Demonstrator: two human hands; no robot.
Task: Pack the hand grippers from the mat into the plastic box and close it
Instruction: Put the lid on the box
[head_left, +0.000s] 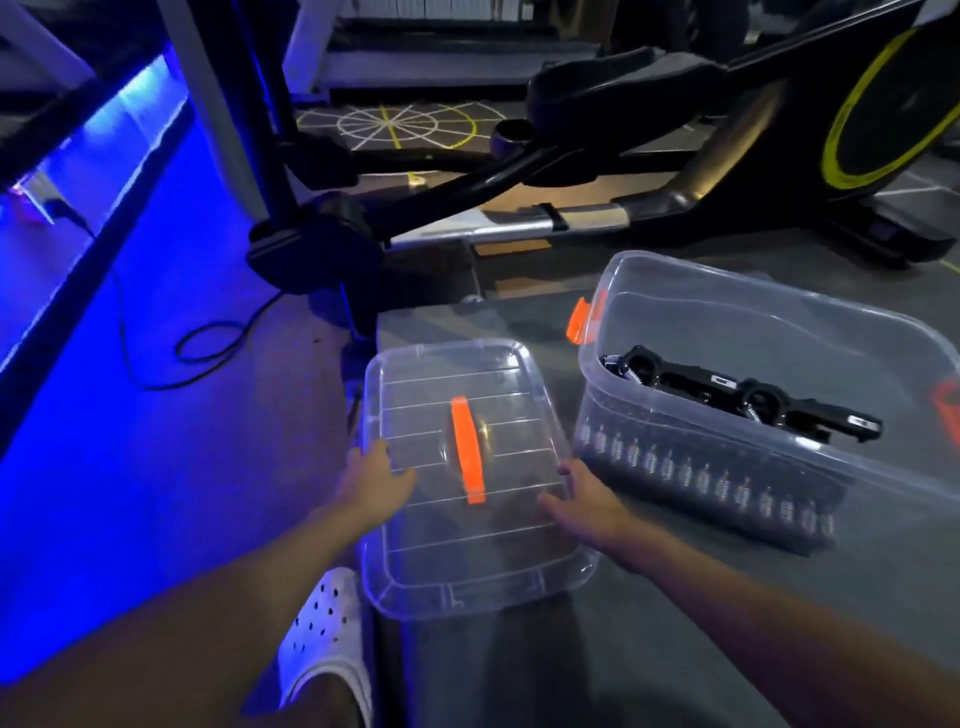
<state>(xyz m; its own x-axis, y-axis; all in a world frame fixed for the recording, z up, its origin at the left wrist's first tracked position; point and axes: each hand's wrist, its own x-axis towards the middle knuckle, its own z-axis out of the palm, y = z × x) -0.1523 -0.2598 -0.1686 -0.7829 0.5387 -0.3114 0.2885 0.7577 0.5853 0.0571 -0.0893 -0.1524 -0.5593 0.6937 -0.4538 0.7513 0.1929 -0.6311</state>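
Lid (447, 545) lies on the mat (675, 623), left of the box (779, 296) holding the grippers (727, 395). The left hand (382, 475) and right hand (584, 501), fingers relaxed, touch its side edges. It's probably light, bendy and slick, so lift it by both rims.

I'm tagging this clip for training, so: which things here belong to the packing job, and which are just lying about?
Job: plastic box, hand grippers in it, clear lid, mat, left hand and right hand at the lid's sides.
Lying about: exercise bike, black cable, white shoe.
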